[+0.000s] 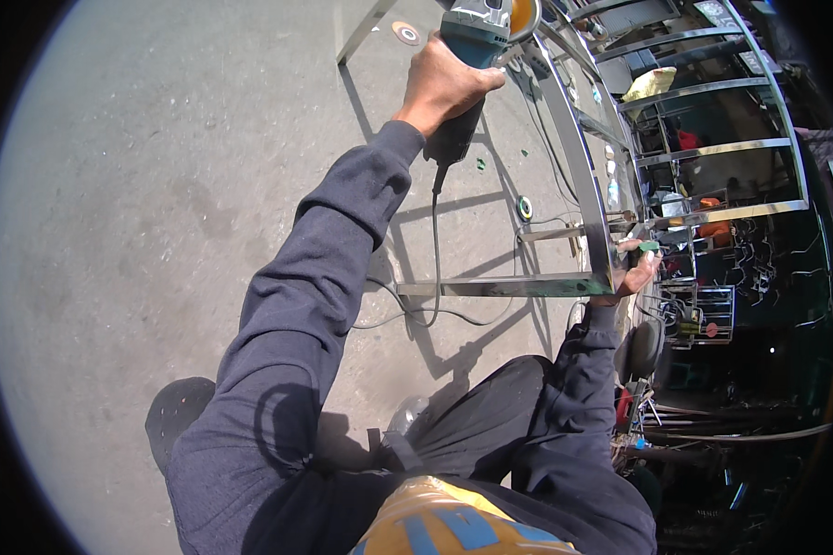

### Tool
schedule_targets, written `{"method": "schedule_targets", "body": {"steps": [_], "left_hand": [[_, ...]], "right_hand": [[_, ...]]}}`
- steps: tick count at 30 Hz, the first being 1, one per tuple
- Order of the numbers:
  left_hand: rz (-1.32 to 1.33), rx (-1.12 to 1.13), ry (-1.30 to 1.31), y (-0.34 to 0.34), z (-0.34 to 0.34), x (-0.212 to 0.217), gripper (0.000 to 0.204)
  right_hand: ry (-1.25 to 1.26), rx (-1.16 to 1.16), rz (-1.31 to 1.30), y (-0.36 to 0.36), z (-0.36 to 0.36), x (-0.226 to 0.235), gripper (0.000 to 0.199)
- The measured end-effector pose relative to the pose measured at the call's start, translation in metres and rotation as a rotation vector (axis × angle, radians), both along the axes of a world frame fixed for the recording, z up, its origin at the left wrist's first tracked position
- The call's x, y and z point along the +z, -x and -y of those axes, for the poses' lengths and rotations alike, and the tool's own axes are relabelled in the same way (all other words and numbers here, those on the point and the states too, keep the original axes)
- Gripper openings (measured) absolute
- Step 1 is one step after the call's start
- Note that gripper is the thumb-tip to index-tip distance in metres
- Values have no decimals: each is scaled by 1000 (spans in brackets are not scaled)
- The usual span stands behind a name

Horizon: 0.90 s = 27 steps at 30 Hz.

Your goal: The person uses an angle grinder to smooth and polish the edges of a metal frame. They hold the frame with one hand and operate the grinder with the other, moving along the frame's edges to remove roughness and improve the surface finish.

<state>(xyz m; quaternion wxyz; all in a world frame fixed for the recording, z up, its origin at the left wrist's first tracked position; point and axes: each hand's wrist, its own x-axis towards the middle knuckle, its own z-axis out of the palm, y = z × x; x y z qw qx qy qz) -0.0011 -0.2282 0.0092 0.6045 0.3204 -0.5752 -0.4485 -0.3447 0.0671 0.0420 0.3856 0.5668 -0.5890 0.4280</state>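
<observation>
Teal and black casing marks the angle grinder at the upper centre of the frame, where the left hand is wrapped around its body, fingers closed; its yellow disc is cut off by the top edge. The tool looks stiff and probably rather heavy toward the head, so a full grip on the body, clear of the disc, should serve best, with the power cord hanging free below. Right of centre stands the square-tube metal frame, shiny and rigid; it will likely feel smooth, perhaps slippery, with corners that could be sharp. The right hand is at its lower corner, fingers bent beside the tube, near a small green piece; whether they pinch that piece or grip the metal, I cannot tell. A straight tube length seems the surest hold.
</observation>
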Motion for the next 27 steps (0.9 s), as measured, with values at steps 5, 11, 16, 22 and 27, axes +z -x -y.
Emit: {"method": "schedule_targets", "body": {"steps": [5,11,16,22,27], "left_hand": [[-34,51,21,5,-17,-5,70],[-40,47,15,3,-8,-9,70],[-9,17,13,8,-5,-6,73],[-46,51,56,7,-16,-9,73],[92,-58,-92,-1,0,1,61]], "right_hand": [[38,-84,-230,5,-4,-6,71],[14,409,572,-42,10,16,39],[91,87,225,-42,13,21,33],[97,-19,-289,-32,14,16,45],[103,231,700,-36,8,14,28]]}}
